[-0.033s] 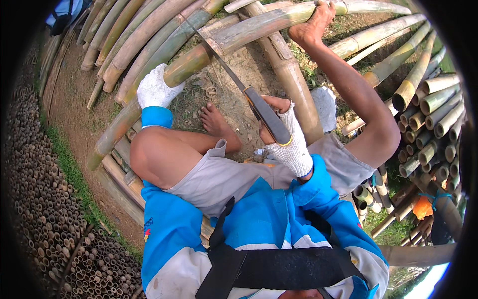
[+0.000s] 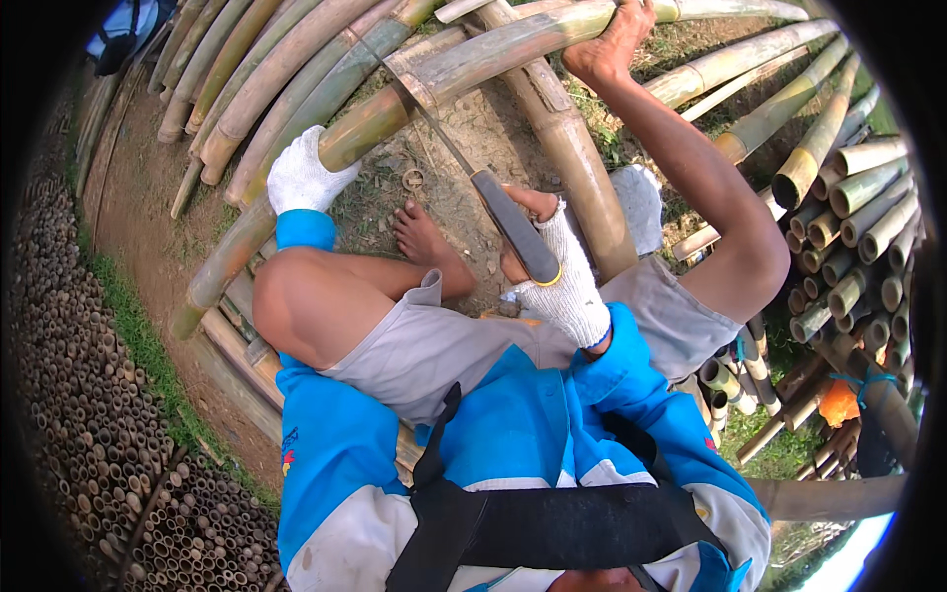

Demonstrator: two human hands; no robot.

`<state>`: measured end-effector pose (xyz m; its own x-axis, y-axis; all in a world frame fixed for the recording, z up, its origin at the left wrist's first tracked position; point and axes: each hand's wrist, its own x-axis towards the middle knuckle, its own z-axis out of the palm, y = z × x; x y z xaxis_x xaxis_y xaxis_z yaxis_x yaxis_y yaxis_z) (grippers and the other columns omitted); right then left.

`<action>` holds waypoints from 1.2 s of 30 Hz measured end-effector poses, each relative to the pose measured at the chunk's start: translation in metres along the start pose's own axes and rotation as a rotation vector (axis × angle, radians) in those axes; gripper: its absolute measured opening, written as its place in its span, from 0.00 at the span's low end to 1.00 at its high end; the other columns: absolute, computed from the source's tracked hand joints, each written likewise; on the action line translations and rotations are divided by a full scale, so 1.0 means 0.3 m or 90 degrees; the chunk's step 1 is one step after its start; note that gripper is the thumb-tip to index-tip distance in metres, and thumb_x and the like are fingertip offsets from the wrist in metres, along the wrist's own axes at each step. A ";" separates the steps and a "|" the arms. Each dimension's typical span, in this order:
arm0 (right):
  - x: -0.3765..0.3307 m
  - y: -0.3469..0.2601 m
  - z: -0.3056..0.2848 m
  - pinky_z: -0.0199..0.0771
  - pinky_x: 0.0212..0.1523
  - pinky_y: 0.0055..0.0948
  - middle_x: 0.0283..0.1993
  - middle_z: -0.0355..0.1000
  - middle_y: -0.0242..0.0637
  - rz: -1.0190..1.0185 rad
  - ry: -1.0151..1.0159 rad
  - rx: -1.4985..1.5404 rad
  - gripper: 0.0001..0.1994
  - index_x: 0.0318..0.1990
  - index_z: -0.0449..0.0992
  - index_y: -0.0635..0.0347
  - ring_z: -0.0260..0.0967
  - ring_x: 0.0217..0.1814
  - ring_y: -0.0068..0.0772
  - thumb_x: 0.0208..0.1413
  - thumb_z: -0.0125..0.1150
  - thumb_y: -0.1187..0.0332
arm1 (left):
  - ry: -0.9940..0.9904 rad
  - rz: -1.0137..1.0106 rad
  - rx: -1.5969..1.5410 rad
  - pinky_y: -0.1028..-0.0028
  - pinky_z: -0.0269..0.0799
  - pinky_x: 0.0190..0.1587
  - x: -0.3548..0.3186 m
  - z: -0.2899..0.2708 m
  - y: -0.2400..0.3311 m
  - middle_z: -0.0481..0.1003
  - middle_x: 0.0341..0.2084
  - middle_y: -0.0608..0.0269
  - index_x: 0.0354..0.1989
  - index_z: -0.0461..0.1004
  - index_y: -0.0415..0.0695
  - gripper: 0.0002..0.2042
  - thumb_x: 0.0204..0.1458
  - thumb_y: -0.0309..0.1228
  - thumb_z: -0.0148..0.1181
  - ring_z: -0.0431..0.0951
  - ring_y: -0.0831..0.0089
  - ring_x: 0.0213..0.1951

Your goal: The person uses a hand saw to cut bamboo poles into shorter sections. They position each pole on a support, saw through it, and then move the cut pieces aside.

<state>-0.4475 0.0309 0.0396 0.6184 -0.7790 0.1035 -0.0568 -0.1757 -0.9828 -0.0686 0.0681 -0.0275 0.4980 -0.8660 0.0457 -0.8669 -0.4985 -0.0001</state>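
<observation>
bamboo pole (image 2: pixel 464 74) lies across the dirt in front of the seated person, a saw (image 2: pixel 473 178) blade set against it. right hand (image 2: pixel 562 286), gloved, is wrapped tight around the saw's dark handle. left hand (image 2: pixel 301 178), gloved, seems pressed on the pole, fingers hidden. bare foot (image 2: pixel 617 44) rests on it.

Counted in view: one saw (image 2: pixel 464 173), its handle gripped; two gloved hands, the left hand (image 2: pixel 301 178) and right hand (image 2: pixel 564 286); two bare feet (image 2: pixel 422 237). Long bamboo poles (image 2: pixel 286 89) lying across the ground: roughly a dozen (exact count uncertain). Cut bamboo ends (image 2: pixel 848 197) stacked at right: too many to count.
</observation>
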 end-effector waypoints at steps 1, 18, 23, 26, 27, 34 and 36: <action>-0.002 -0.020 0.004 0.74 0.54 0.25 0.53 0.70 0.33 0.054 0.002 0.005 0.32 0.76 0.66 0.62 0.69 0.48 0.21 0.64 0.64 0.81 | 0.024 0.016 -0.003 0.54 0.82 0.59 0.012 0.003 0.005 0.86 0.48 0.56 0.60 0.81 0.53 0.36 0.43 0.56 0.82 0.87 0.50 0.52; -0.115 -0.042 -0.022 0.73 0.64 0.27 0.62 0.73 0.42 0.033 0.057 -0.045 0.31 0.75 0.66 0.63 0.73 0.60 0.28 0.65 0.65 0.83 | -0.277 0.033 -0.050 0.52 0.82 0.60 0.008 -0.168 -0.034 0.86 0.53 0.48 0.63 0.75 0.50 0.35 0.48 0.52 0.75 0.87 0.45 0.55; -0.159 -0.104 -0.037 0.77 0.58 0.31 0.58 0.75 0.43 -0.060 0.062 -0.122 0.33 0.75 0.65 0.63 0.76 0.53 0.33 0.63 0.68 0.82 | -0.037 0.090 0.005 0.50 0.80 0.58 -0.058 -0.002 -0.089 0.81 0.53 0.48 0.69 0.72 0.46 0.40 0.47 0.47 0.80 0.85 0.48 0.54; -0.162 -0.088 -0.018 0.77 0.52 0.29 0.53 0.74 0.40 -0.013 -0.005 -0.080 0.35 0.76 0.65 0.59 0.75 0.48 0.29 0.62 0.69 0.81 | 0.127 0.115 0.022 0.52 0.76 0.60 -0.100 0.114 -0.080 0.79 0.56 0.52 0.70 0.71 0.48 0.45 0.41 0.45 0.85 0.81 0.52 0.58; -0.153 -0.072 -0.009 0.77 0.50 0.27 0.51 0.73 0.38 -0.006 0.001 -0.023 0.35 0.77 0.64 0.57 0.74 0.46 0.27 0.62 0.69 0.81 | 0.143 0.096 0.026 0.52 0.76 0.61 -0.111 0.132 -0.071 0.79 0.56 0.52 0.70 0.71 0.48 0.45 0.41 0.45 0.85 0.81 0.52 0.58; -0.064 0.021 -0.056 0.75 0.49 0.28 0.47 0.73 0.36 0.112 -0.039 -0.013 0.39 0.78 0.63 0.58 0.71 0.44 0.24 0.58 0.67 0.84 | -0.028 0.009 -0.023 0.54 0.81 0.59 -0.088 0.009 -0.039 0.84 0.56 0.54 0.65 0.77 0.49 0.40 0.43 0.50 0.84 0.85 0.53 0.56; -0.094 0.009 -0.096 0.76 0.50 0.31 0.49 0.74 0.39 0.053 -0.038 -0.043 0.37 0.76 0.66 0.59 0.73 0.45 0.29 0.57 0.66 0.85 | -0.054 -0.003 -0.022 0.54 0.83 0.58 -0.068 -0.013 -0.032 0.85 0.54 0.53 0.63 0.79 0.48 0.38 0.43 0.51 0.83 0.86 0.52 0.55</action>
<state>-0.4877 0.0349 0.0385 0.6543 -0.7561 0.0114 -0.1614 -0.1544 -0.9747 -0.0706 0.0908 -0.0245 0.5004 -0.8649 -0.0392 -0.8644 -0.5017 0.0340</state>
